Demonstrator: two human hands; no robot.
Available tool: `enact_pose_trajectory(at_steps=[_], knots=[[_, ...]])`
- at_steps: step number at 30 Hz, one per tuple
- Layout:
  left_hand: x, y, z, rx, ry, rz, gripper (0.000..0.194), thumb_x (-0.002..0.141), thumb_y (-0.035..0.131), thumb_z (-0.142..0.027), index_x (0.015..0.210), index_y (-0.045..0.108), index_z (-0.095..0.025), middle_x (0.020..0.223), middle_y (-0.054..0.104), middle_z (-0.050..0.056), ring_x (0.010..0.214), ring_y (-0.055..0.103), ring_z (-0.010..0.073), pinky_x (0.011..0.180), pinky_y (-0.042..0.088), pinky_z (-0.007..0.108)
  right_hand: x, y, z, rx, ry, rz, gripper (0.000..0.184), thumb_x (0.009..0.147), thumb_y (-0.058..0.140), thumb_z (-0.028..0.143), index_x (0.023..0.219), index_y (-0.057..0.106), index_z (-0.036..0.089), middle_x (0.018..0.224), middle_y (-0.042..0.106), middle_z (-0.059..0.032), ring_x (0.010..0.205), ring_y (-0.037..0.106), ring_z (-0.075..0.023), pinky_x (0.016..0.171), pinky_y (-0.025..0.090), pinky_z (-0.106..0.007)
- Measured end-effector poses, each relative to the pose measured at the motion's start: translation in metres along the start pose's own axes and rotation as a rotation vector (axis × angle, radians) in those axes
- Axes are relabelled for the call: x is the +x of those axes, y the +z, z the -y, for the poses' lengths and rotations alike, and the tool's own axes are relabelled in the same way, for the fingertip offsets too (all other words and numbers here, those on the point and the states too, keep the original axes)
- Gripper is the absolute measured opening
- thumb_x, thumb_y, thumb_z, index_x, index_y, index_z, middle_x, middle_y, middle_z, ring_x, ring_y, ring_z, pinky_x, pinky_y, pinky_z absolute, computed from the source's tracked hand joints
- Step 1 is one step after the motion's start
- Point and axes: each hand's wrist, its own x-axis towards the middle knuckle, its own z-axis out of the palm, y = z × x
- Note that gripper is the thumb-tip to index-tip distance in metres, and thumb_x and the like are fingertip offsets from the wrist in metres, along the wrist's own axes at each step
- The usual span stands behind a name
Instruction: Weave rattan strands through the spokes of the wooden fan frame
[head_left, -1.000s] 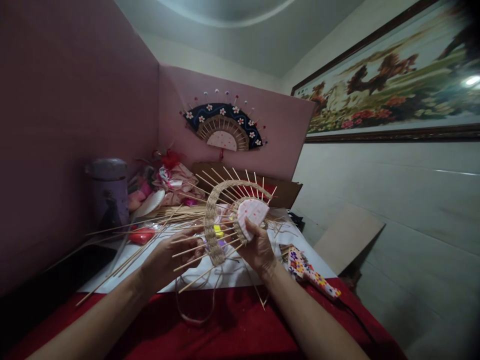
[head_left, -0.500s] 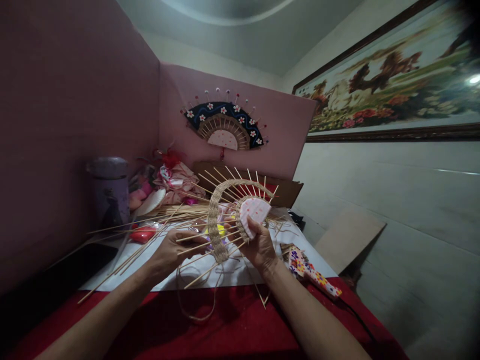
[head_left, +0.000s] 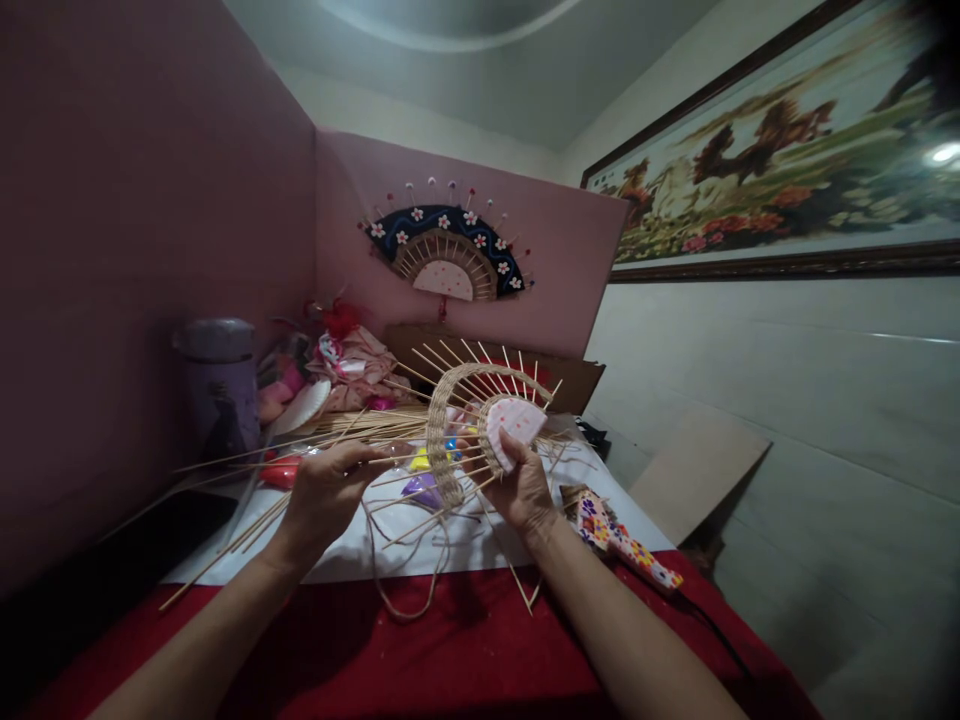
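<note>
A half-woven fan frame [head_left: 450, 420] of thin bamboo sticks with a tan woven arc and a pink dotted centre piece is held up over the table. My right hand [head_left: 521, 490] grips it at the pink centre, thumb on the front. My left hand [head_left: 326, 490] is closed in a pinch on the tan weaving cord [head_left: 405, 570] beside the frame's left sticks. The cord hangs down in a loop over the red cloth.
A finished dark fan [head_left: 448, 250] with flowers hangs on the pink board. A lidded purple jar [head_left: 217, 385], a fabric pile [head_left: 352, 365], loose bamboo sticks [head_left: 262, 460], a cardboard box [head_left: 570, 380] and a flowered fabric piece [head_left: 622, 545] lie on the table with white sheet [head_left: 465, 545] and red cloth [head_left: 450, 650].
My left hand rose and drew the cord up and left. The frame shifted slightly right and up in my right hand.
</note>
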Motion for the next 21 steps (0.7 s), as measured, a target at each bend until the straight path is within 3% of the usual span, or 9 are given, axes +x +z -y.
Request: enact_pose_trajectory(at_steps=[5,15,21], knots=[[0.0,-0.001,-0.004,0.083,0.048,-0.042,0.016,0.069,0.062,-0.031,0.068,0.068,-0.017,0.066,0.069,0.003,0.061,0.061,0.0148,0.059,0.044,0.023,0.002,-0.003,0.0,-0.007,-0.004,-0.003,0.032,0.082,0.045,0.026,0.097,0.059,0.001,0.09,0.068,-0.0161,0.086,0.065,-0.0215,0.074,0.052,-0.031],[-0.005,0.008,0.0,-0.037,-0.09,0.035,0.019,0.071,0.061,-0.035,0.071,0.068,-0.017,0.065,0.068,0.002,0.06,0.059,0.0144,0.055,0.043,0.021,-0.002,0.002,-0.002,-0.031,-0.005,-0.017,0.03,0.081,0.045,0.024,0.095,0.06,0.001,0.089,0.069,-0.0161,0.08,0.066,-0.0201,0.071,0.053,-0.03],[-0.006,0.008,-0.002,0.025,-0.115,-0.031,0.019,0.071,0.06,-0.034,0.067,0.067,-0.016,0.058,0.064,0.0,0.054,0.054,0.0121,0.051,0.038,0.02,0.001,0.0,-0.003,-0.021,-0.013,-0.049,0.029,0.081,0.046,0.023,0.095,0.06,0.002,0.092,0.068,-0.016,0.086,0.065,-0.0215,0.074,0.053,-0.031]])
